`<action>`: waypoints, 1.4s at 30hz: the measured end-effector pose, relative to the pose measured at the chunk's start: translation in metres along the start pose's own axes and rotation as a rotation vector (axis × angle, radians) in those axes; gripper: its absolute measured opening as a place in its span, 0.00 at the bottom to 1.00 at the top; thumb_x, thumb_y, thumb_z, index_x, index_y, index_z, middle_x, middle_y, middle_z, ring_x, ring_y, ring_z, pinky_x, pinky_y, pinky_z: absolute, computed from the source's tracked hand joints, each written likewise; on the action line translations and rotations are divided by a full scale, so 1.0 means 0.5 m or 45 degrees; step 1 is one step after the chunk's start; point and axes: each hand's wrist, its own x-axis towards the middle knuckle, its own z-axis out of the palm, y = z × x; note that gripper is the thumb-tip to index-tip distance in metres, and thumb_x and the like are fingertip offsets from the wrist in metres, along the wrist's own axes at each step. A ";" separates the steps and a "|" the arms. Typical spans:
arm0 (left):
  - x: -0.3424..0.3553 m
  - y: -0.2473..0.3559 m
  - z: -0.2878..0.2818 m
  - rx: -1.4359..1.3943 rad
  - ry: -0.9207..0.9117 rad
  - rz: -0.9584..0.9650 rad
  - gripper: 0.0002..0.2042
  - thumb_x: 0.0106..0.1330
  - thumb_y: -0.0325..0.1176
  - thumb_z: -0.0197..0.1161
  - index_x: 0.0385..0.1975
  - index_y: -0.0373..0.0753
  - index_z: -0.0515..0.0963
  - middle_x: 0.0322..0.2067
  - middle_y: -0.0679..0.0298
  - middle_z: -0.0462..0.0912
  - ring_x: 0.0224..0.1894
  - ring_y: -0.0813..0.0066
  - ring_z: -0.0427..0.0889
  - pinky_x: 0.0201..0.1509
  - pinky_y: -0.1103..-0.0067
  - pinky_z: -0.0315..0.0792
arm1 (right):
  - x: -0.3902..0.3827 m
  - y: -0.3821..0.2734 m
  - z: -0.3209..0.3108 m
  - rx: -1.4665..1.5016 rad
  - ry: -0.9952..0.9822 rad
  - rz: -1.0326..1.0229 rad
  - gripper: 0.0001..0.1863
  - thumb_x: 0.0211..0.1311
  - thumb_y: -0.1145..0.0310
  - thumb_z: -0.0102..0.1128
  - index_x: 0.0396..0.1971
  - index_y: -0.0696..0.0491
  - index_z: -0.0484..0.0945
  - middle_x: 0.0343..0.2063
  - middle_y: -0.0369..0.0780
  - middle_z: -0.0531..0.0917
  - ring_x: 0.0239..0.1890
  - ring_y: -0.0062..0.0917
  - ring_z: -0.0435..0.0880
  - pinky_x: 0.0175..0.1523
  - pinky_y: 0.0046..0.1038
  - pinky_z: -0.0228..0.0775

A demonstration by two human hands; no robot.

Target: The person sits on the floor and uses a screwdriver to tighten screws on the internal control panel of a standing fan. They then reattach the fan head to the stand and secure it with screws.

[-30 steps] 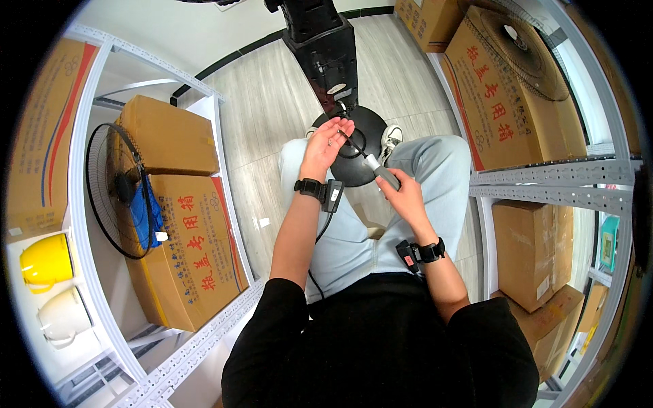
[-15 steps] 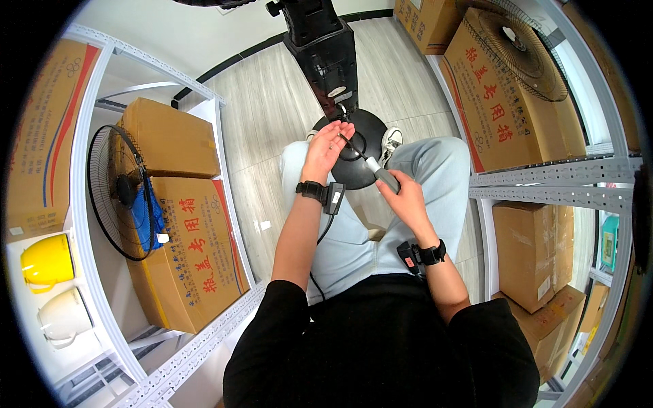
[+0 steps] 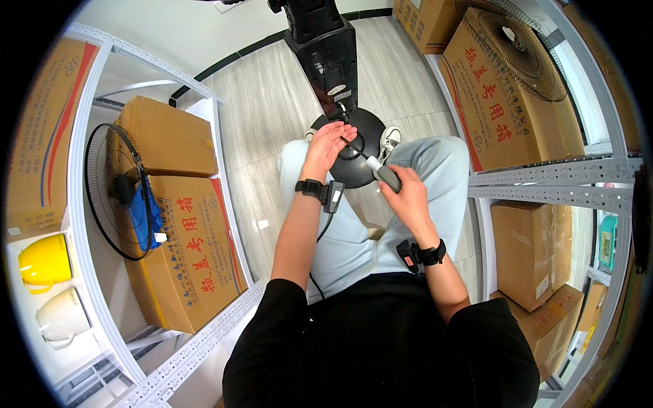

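Note:
My right hand (image 3: 408, 194) is closed round the grey handle of a screwdriver-like tool (image 3: 388, 178). The tool has a white collar and a thin dark shaft slanting up and left. At the shaft's far end is my left hand (image 3: 329, 146), palm turned up and fingers stretched out. Whether a small part lies at its fingertips is too fine to make out. Below both hands is a round black base (image 3: 364, 173) with a dark ring-shaped part on it. A black upright column (image 3: 328, 68) rises behind it, its lower end close to my left fingertips.
Metal shelving stands on both sides, with cardboard boxes (image 3: 197, 251) on it. A fan guard (image 3: 102, 197) leans against the left boxes; another fan guard (image 3: 527, 51) is at upper right. Yellow (image 3: 46, 262) and cream (image 3: 62, 316) mugs stand at far left. My knees flank the base.
Barely anything differs. My right hand and the tool have shifted very slightly to the right; my left hand stays by the shaft's end.

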 end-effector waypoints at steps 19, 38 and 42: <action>0.053 -0.030 -0.039 -0.277 -0.061 -0.322 0.15 0.73 0.43 0.47 0.37 0.36 0.73 0.23 0.66 0.74 0.19 0.80 0.68 0.18 0.84 0.61 | 0.027 -0.051 -0.081 0.337 0.258 0.138 0.19 0.53 0.65 0.68 0.44 0.59 0.79 0.36 0.44 0.83 0.38 0.29 0.82 0.44 0.27 0.72; 0.056 -0.046 -0.017 -0.026 0.261 -0.255 0.07 0.65 0.32 0.53 0.32 0.35 0.73 0.19 0.70 0.66 0.17 0.82 0.63 0.17 0.84 0.56 | 0.086 -0.142 -0.104 0.245 0.270 0.107 0.21 0.55 0.62 0.67 0.45 0.59 0.78 0.38 0.46 0.83 0.40 0.31 0.83 0.46 0.28 0.72; 0.060 -0.049 -0.025 -0.082 0.238 -0.231 0.06 0.64 0.30 0.54 0.33 0.33 0.74 0.22 0.67 0.69 0.21 0.78 0.67 0.20 0.83 0.61 | 0.098 -0.173 -0.106 0.207 0.276 0.077 0.21 0.55 0.61 0.67 0.45 0.58 0.78 0.38 0.47 0.83 0.40 0.32 0.83 0.46 0.28 0.72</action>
